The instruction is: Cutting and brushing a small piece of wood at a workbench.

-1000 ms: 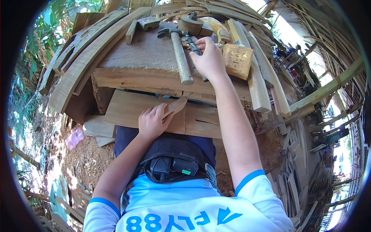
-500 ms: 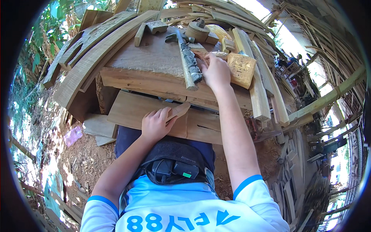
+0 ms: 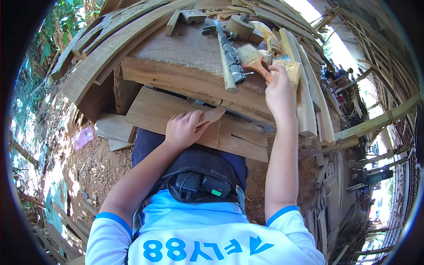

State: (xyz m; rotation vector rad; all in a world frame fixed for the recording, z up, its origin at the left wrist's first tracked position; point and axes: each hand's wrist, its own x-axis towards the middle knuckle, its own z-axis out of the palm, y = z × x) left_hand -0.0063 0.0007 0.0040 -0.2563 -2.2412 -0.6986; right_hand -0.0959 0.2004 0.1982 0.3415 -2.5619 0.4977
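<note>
My right hand (image 3: 281, 95) is closed on the reddish-brown handle of a flat paintbrush (image 3: 258, 66). Its pale bristles point up and left over the bench top. Resting on a wide board (image 3: 152, 108) across my lap, my left hand (image 3: 182, 128) grips a small wooden piece (image 3: 213, 115) with a pointed end. A hammer (image 3: 229, 84) lies on the thick wooden bench (image 3: 172, 51), left of the brush, with something dark and wrapped along its handle. Just beyond my right fingers stands a yellowish wooden block (image 3: 289, 70).
A round wooden piece (image 3: 240, 26) and a small notched block (image 3: 193, 16) sit at the bench's far side. Long planks (image 3: 128, 39) flank its left, and narrow strips (image 3: 304, 110) lean along its right. Wood scraps (image 3: 329, 198) cover the ground at right.
My right hand has lifted the paintbrush off the bench and drawn it to the right. My left hand stays on the wooden piece; the whole view has shifted slightly.
</note>
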